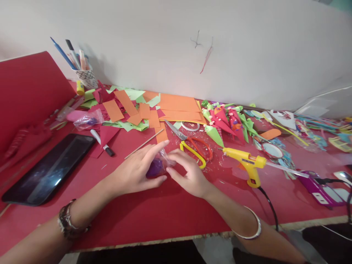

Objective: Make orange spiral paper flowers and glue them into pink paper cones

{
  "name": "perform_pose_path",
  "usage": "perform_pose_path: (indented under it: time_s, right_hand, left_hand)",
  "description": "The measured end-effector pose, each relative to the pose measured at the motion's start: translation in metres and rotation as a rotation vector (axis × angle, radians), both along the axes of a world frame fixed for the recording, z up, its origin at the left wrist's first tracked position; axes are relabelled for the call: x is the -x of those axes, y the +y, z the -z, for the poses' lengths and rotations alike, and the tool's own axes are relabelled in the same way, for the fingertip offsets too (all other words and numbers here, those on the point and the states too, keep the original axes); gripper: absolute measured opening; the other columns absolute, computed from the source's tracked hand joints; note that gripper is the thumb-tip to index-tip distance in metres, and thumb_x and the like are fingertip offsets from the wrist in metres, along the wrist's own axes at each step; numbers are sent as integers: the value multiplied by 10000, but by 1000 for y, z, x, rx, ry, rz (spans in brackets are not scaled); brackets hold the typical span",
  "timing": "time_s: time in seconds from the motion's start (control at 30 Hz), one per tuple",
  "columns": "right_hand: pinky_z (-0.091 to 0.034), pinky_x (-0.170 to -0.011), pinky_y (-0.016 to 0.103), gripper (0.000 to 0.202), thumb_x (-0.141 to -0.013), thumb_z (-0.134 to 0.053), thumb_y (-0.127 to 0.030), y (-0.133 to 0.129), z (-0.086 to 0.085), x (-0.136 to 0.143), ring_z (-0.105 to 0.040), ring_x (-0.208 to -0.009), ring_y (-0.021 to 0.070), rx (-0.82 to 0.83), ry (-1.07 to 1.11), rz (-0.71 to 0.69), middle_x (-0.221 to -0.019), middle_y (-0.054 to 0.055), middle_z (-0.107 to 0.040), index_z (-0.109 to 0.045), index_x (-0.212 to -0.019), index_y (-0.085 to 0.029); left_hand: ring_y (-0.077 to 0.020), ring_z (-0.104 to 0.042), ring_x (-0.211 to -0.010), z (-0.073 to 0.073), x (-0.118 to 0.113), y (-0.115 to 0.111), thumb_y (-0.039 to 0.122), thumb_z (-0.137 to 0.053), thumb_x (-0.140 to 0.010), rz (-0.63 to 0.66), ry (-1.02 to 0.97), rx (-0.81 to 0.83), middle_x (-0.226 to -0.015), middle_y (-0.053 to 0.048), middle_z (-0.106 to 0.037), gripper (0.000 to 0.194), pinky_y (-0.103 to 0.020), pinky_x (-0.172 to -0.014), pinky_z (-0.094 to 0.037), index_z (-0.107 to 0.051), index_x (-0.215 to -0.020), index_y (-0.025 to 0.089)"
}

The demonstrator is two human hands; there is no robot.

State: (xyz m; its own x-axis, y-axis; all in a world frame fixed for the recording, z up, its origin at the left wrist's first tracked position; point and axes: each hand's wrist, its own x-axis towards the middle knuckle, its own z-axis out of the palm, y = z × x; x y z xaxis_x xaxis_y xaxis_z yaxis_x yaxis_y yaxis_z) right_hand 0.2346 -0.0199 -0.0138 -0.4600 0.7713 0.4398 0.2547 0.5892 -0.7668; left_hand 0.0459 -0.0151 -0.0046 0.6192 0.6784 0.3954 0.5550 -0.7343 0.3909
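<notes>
Between my two hands, near the middle of the red table, is a small clear plastic bag [155,167] with something purple inside. My left hand [137,167] curves around the bag's left side, thumb and fingers apart, the thumb lying below it. On the right, my right hand [189,172] pinches the bag's clear, crumpled top between thumb and fingers. Just behind the hands lie a thin wooden stick [144,143], orange paper strips and red-handled scissors [189,139].
A yellow glue gun [244,159] with a cord lies to the right, near a purple power strip [320,189]. Colourful paper cones [224,121] are piled behind. At left are a black phone [49,168], a marker [102,143] and a pen cup [87,77].
</notes>
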Motion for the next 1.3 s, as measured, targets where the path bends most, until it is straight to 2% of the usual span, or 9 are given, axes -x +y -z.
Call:
perform_pose_path:
  time_s: [0.13,0.23,0.33,0.43,0.53,0.63,0.77,0.93,1.3]
  right_hand:
    - [-501,-730,291,206,-832,-443,-131,-1,-1,-1,-562,-832,128,72,140,29,-878,23,-563,-584,-940,-234]
    - [-507,-738,296,280,-838,-415,-112,-1,-1,-1,-563,-872,132,113,217,75,-926,31,-570,-582,-1014,-253]
    - [-518,-734,296,285,-834,-426,-123,-2,-1,2,-569,-874,136,161,251,69,-945,33,-571,-593,-1020,-259]
    - [-530,-704,263,260,-829,-437,-120,-4,-2,5,-580,-859,129,209,301,118,-927,32,-580,-618,-970,-243]
    - [-526,-748,261,269,-824,-437,-108,-5,-2,6,-573,-901,131,196,306,145,-930,33,-582,-617,-977,-237]
    - [-502,-830,303,288,-825,-440,-128,-5,-1,4,-556,-940,137,208,194,26,-973,36,-549,-592,-1034,-253]
    - [-453,-913,333,352,-824,-452,-148,-5,-1,1,-516,-1035,139,300,78,-166,-1101,48,-501,-514,-1149,-267]
    - [-446,-905,323,298,-818,-483,-163,-5,-7,-2,-519,-1036,136,287,62,-191,-1072,32,-550,-544,-1096,-255]
    - [-438,-644,229,157,-724,-609,-244,-4,-7,-7,-508,-697,96,405,1,-214,-815,-4,-544,-563,-859,-179]
  left_hand:
    - [-130,-564,-751,-7,0,1,288,-489,-817,-77,-170,171,-911,-40,-590,537,-239,-674,-471,-259,-1295,202]
    - [-105,-546,-655,-13,1,4,299,-420,-861,-106,-195,355,-755,-1,-594,223,-212,-617,-446,-527,-1022,187]
    - [-119,-545,-676,-14,2,5,318,-362,-881,-71,-208,430,-736,-14,-594,272,-226,-640,-438,-562,-785,162]
    - [-130,-558,-723,-13,1,3,343,-353,-880,-1,-262,477,-830,-26,-612,260,-227,-650,-437,-540,-924,168]
    - [-113,-535,-637,-10,-2,1,341,-323,-894,-35,-217,479,-724,-6,-591,287,-216,-607,-418,-545,-867,161]
    - [-92,-482,-544,-10,-1,1,333,-265,-912,-106,-178,496,-619,16,-546,352,-200,-546,-395,-543,-787,156]
    - [-94,-541,-633,-10,1,3,314,-271,-915,-62,-207,500,-756,-3,-614,330,-195,-599,-421,-564,-897,164]
    - [-89,-580,-644,-13,0,2,293,-355,-894,9,-228,467,-836,-2,-656,253,-172,-583,-429,-559,-1005,193]
    - [-86,-625,-702,-14,1,5,210,-419,-874,91,-255,461,-857,7,-679,215,-146,-623,-457,-606,-979,205]
